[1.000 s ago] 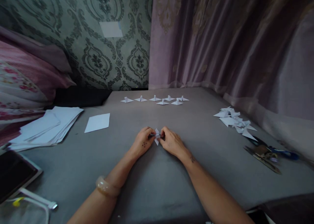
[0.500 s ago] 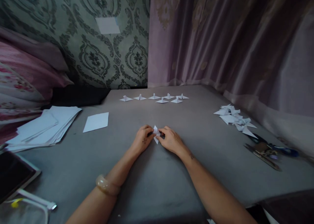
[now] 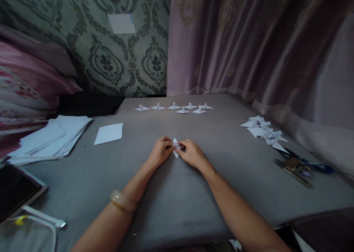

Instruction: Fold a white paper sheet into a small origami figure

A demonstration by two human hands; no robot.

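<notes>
A small folded white paper piece [image 3: 176, 154] stands pointed at top and bottom between my hands, at the middle of the grey table. My left hand [image 3: 162, 149] pinches its left side with thumb and fingers, a bracelet on that forearm. From the other side my right hand [image 3: 191, 153] grips it, thumb and index finger closed on the paper. The fingertips cover part of the folds. Beyond them stand several folded paper figures [image 3: 174, 106] with pointed ends, set out in rows.
A stack of white paper sheets [image 3: 55, 139] lies at left, beside a single sheet [image 3: 108, 133]. At right are a heap of folded paper pieces [image 3: 262, 130], a dark pointed tool [image 3: 294, 174] and a blue-handled tool [image 3: 318, 166]. A dark-screened device [image 3: 19, 189] and white cable [image 3: 44, 216] sit front left.
The whole view has shifted slightly, so things sit a little higher in the picture. Both hands stay on the paper piece, with only slight finger movement.
</notes>
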